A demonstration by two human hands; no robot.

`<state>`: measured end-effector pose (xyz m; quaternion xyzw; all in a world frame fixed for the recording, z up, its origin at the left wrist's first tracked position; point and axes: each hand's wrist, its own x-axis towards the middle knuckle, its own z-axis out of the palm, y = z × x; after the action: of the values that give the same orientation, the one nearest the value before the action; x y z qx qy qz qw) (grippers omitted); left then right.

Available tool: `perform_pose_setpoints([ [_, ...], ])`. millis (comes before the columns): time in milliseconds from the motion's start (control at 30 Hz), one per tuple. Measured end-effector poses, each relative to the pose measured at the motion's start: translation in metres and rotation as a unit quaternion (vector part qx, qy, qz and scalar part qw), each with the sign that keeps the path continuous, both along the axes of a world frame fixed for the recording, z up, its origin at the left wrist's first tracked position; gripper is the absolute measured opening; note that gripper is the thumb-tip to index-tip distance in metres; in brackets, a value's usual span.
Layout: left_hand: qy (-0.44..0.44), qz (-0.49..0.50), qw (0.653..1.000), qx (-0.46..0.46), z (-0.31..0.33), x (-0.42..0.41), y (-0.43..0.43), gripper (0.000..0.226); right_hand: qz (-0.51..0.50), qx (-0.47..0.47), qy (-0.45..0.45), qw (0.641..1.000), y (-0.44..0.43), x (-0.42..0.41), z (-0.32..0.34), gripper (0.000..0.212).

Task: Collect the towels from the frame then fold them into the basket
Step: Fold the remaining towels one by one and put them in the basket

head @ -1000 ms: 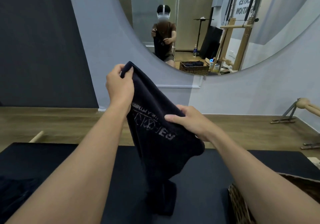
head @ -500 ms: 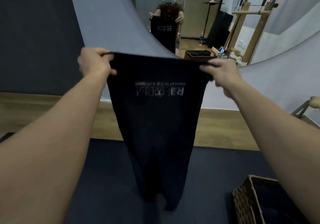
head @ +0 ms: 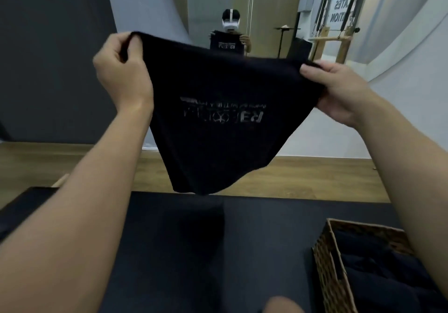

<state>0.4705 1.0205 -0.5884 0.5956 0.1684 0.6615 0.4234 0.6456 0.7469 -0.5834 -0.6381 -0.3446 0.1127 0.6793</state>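
A dark navy towel (head: 218,138) with a pale printed logo hangs spread in the air in front of me. My left hand (head: 122,70) pinches its upper left corner and my right hand (head: 337,89) grips its upper right corner. The lower edge hangs short, just above the far rim of the black padded surface (head: 194,252). At the lower right stands a woven wicker basket (head: 326,259) with dark folded towels (head: 383,278) lying inside it.
A big round mirror (head: 278,9) on the pale wall ahead reflects me holding the towel. Wooden floor (head: 315,179) runs between the padded surface and the wall. A dark wall panel (head: 48,58) fills the left. A wooden frame with straps shows in the mirror.
The towel went from bunched between my hands to stretched wide by its top corners. Its long hanging lower part has come up, so it now hangs much shorter. The view tilted down toward the basket.
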Motion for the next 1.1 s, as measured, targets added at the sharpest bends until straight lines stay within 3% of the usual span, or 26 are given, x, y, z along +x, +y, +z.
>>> perform_pose_setpoints([
  [133, 0.040, 0.002, 0.998, -0.051, -0.074, -0.029, -0.022, 0.020, 0.079, -0.189, 0.078, 0.976, -0.030, -0.024, -0.064, 0.039],
  [233, 0.134, 0.019, 0.984, -0.115, -0.139, -0.038, -0.028, 0.024, 0.137, -0.304, 0.154, 0.930, -0.035, -0.033, -0.126, 0.033],
  [333, 0.287, 0.061, 0.939, -0.180, -0.200, -0.049, -0.035, 0.033, 0.174, -0.377, 0.222, 0.882, -0.031, -0.033, -0.188, 0.015],
  [467, 0.455, 0.052, 0.862, -0.216, -0.277, -0.054, -0.016, 0.029, 0.158, -0.469, 0.213, 0.843, -0.014, -0.018, -0.260, 0.006],
  [600, 0.532, 0.028, 0.815, -0.229, -0.340, -0.033, 0.017, 0.018, 0.077, -0.466, 0.191, 0.861, 0.015, 0.010, -0.312, 0.007],
  [833, 0.507, 0.059, 0.822, -0.253, -0.408, 0.061, 0.092, 0.018, -0.063, -0.390, 0.181, 0.901, 0.097, 0.093, -0.380, 0.009],
  [1100, 0.555, 0.047, 0.791, -0.254, -0.479, 0.151, 0.174, 0.015, -0.137, -0.404, 0.209, 0.880, 0.177, 0.173, -0.484, 0.009],
])
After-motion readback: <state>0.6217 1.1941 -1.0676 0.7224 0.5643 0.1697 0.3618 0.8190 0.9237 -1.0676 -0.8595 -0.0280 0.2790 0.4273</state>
